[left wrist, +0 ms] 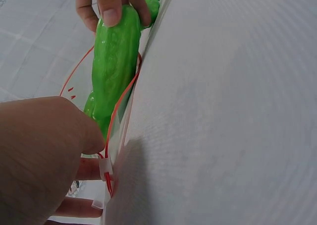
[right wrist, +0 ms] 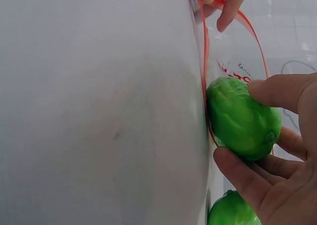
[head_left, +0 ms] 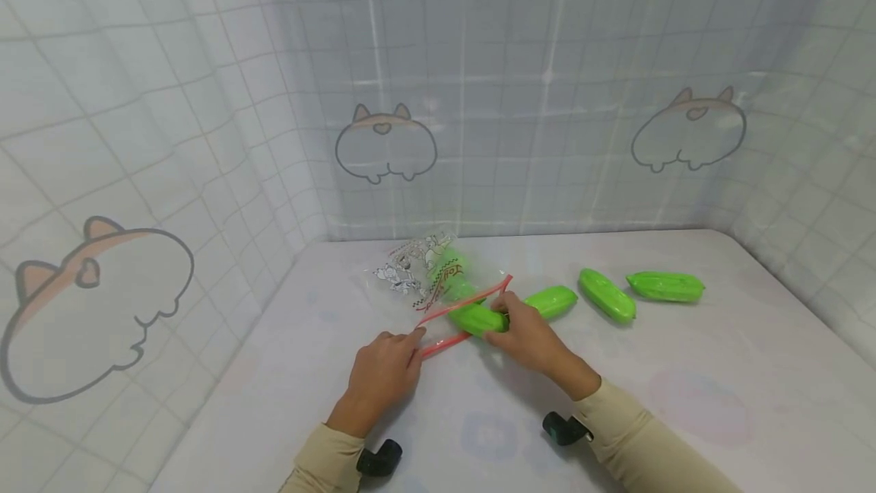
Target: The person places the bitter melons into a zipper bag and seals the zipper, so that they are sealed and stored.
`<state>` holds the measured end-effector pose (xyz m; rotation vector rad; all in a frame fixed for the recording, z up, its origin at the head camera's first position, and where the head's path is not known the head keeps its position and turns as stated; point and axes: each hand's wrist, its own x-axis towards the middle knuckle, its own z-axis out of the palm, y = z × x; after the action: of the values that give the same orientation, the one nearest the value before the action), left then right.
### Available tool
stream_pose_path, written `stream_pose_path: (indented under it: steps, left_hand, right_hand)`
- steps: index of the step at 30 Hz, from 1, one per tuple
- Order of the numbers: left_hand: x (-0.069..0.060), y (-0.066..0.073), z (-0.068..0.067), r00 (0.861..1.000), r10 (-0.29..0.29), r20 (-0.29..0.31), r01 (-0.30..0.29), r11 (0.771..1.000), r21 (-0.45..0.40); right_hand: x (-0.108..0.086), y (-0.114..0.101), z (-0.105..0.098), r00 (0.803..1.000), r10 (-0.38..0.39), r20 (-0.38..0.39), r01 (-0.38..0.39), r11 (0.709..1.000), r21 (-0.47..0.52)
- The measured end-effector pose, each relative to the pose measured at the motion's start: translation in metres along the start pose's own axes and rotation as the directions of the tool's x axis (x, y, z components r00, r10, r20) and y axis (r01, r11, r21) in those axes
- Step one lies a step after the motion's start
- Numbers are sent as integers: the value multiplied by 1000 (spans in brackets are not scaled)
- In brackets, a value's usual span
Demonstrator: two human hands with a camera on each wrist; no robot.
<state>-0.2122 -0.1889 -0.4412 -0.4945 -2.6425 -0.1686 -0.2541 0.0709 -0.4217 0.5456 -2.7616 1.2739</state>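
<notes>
- Green cucumber (head_left: 477, 320): mid-worktop (head_left: 684, 356), nearer far edge than near; glossy, bright, ridged, blunt-ended; inner end btwn red strips (head_left: 445, 345) of clear bag (head_left: 402, 272).
- R hand (head_left: 525, 332): fingers + thumb clamped round its outer end, prob. to leave the other end free for the bag mouth.
- L hand (head_left: 386, 371): pinching bag at strips, prob. to steady mouth.
- 3 more cucumbers (head_left: 607, 296) strung out twd far R corner, prob. for easy R reach.
</notes>
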Motion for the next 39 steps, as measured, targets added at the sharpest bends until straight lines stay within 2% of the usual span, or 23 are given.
stream_pose_path:
  steps: [6,12,19,25,31,39]
  left_hand:
    - [0,0,0,1000,4,-3,-4,1000,2]
    - [0,-1,0,1000,6,-5,-6,1000,-7]
    - [-1,-1,-1,1000,-2,5,2,1000,-7]
    - [0,0,-1,1000,2,10,-2,1000,-2]
    - [1,0,-2,1000,6,16,-6,1000,0]
    - [0,-1,0,1000,7,17,-6,1000,-10]
  right_hand:
    - [0,-1,2,999,-27,20,26,1000,9]
    - [-1,-1,3,998,-17,56,13,998,57]
    - [1,-2,8,997,-46,62,41,996,81]
    - [2,-5,13,996,-76,39,74,996,43]
    - [5,-9,17,999,-34,25,34,999,1]
    - [7,-12,19,999,-43,6,43,999,-22]
